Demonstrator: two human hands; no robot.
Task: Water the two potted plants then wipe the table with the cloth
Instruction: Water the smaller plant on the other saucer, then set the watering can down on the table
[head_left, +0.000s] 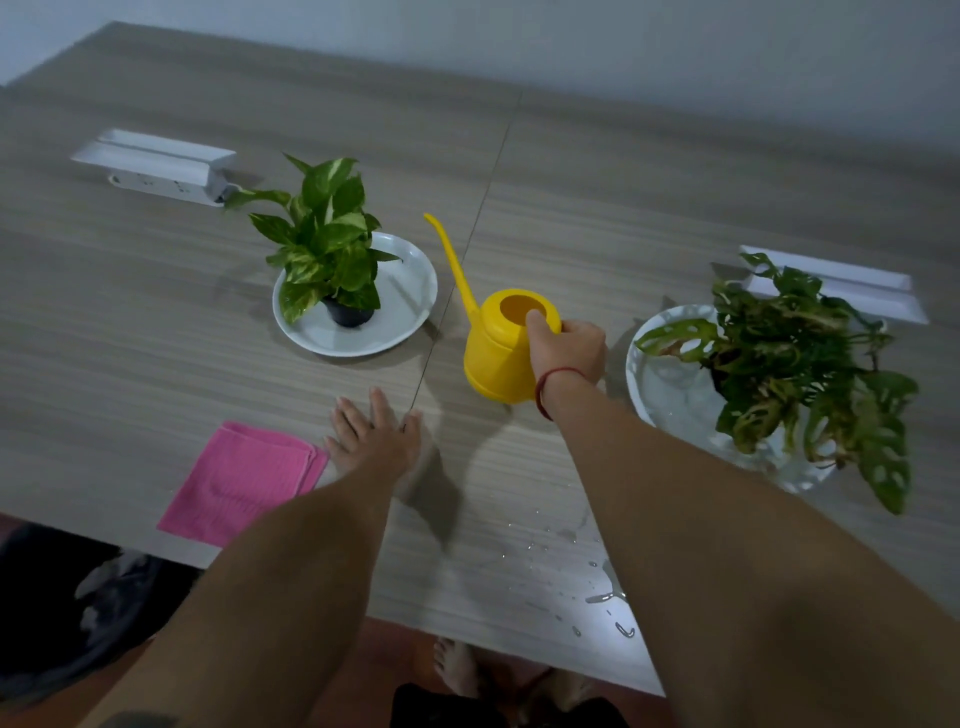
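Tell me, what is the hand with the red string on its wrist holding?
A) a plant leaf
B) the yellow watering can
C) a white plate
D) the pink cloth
B: the right hand grips the yellow watering can by its handle, while the pink cloth lies beside the flat left hand.

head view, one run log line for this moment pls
right hand grips yellow watering can, upright | left hand flat on table beside pink cloth | water drops near front edge
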